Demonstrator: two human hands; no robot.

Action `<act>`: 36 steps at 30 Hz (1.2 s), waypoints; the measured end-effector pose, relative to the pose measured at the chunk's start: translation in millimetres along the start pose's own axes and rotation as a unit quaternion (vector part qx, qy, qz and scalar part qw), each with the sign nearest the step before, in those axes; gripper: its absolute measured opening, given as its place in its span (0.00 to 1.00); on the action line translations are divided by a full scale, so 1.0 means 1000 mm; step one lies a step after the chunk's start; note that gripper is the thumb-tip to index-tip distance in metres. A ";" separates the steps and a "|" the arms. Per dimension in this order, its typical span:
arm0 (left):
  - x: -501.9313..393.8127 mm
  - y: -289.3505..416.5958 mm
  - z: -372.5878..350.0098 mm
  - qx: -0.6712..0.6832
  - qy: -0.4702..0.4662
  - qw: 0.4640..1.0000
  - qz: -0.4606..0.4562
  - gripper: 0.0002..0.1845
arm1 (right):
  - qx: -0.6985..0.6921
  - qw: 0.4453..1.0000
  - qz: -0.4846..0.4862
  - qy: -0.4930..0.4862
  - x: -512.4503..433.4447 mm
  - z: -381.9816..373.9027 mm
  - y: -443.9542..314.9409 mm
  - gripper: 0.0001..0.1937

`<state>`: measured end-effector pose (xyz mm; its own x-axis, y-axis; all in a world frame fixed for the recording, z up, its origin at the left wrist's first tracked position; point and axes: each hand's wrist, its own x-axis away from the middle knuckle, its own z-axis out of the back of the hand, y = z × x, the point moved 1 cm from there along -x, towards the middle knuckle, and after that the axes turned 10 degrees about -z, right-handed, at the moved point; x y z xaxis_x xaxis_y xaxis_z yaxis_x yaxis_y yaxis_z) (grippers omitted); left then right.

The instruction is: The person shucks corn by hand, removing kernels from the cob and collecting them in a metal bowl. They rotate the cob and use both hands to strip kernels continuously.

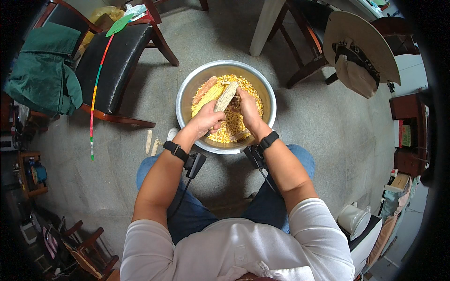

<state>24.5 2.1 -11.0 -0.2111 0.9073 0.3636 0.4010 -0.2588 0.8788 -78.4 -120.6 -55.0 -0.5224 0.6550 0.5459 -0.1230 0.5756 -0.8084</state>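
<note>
My left hand [208,118] is closed around the lower end of a pale corn cob [226,96], which looks mostly bare of kernels and slants up to the right. Close against the cob's right side is my right hand [249,109], its thumb side by the upper end; its fingers are partly hidden. Both hands are over a round metal basin [180,105] on the floor. Loose yellow kernels [233,121] cover its bottom. A yellow ear of corn [210,96] and a reddish cob [204,89] rest on the kernels at the left.
Two stripped cobs [149,141] lie on the grey floor left of the basin. A black-seated chair [117,59] at upper left bears a green cloth [44,70] and a colourful strip [95,95]. At upper right, a wide-brimmed hat [362,42] hangs on another chair.
</note>
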 end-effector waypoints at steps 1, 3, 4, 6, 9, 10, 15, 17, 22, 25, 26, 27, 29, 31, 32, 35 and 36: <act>-0.002 -0.003 0.000 -0.008 0.010 1.000 -0.005 0.23 | -0.005 1.000 -0.013 0.000 0.000 -0.001 0.002 0.18; -0.005 -0.009 -0.001 -0.078 -0.010 0.997 0.011 0.25 | -0.022 0.999 -0.044 -0.003 -0.001 -0.001 0.004 0.19; -0.006 -0.013 -0.001 -0.108 -0.017 0.994 0.026 0.27 | -0.030 0.998 -0.046 -0.032 -0.001 0.000 0.005 0.20; -0.009 -0.019 0.000 -0.113 -0.023 0.993 0.000 0.29 | -0.008 0.997 -0.073 -0.036 -0.003 0.004 0.002 0.20; -0.012 -0.023 0.004 -0.116 0.011 0.993 0.017 0.30 | -0.063 0.994 -0.086 -0.003 -0.002 0.011 -0.004 0.21; -0.013 -0.023 0.006 -0.115 0.027 0.993 0.024 0.29 | -0.066 0.995 -0.078 0.017 -0.003 0.014 -0.007 0.22; -0.015 -0.024 0.013 -0.165 0.086 0.982 0.041 0.22 | -0.080 0.993 -0.060 0.067 -0.004 0.022 -0.014 0.23; -0.015 -0.025 0.013 -0.153 0.090 0.983 0.040 0.21 | -0.074 0.992 -0.054 0.082 -0.004 0.022 -0.014 0.23; -0.015 -0.021 0.013 -0.110 0.074 0.991 -0.017 0.16 | -0.067 0.992 -0.028 0.100 -0.002 0.016 -0.017 0.23; -0.013 -0.016 0.015 -0.064 0.046 0.997 -0.020 0.14 | -0.083 0.994 -0.014 0.068 0.000 0.015 -0.021 0.24; -0.012 -0.015 0.015 -0.048 0.029 0.998 -0.023 0.13 | -0.074 0.996 -0.015 0.052 0.000 0.015 -0.021 0.24; -0.011 -0.014 0.015 -0.073 0.011 0.997 -0.023 0.13 | -0.069 0.997 -0.010 0.030 0.000 0.016 -0.021 0.24; -0.008 -0.014 0.012 -0.124 -0.024 0.992 -0.027 0.12 | 0.028 0.997 0.032 0.072 -0.003 0.017 -0.018 0.25; -0.008 -0.016 0.007 -0.261 -0.032 0.964 -0.023 0.14 | 0.117 0.983 0.081 0.116 -0.008 0.018 -0.013 0.27; -0.007 -0.018 0.003 -0.335 -0.027 0.941 -0.026 0.14 | 0.159 0.971 0.107 0.141 -0.011 0.017 -0.010 0.29; -0.006 -0.021 -0.004 -0.521 0.004 0.846 -0.111 0.15 | 0.201 0.954 0.129 0.183 -0.015 0.018 -0.004 0.31; -0.004 -0.022 -0.006 -0.556 0.015 0.819 -0.139 0.14 | 0.214 0.949 0.128 0.191 -0.015 0.017 -0.003 0.31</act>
<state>11.1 1.6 -30.0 -0.1850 0.9781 0.0953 -0.7229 -0.2011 0.6611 -85.1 -140.4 -64.6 -0.2465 0.9235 0.2939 -0.4079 0.1762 -0.8959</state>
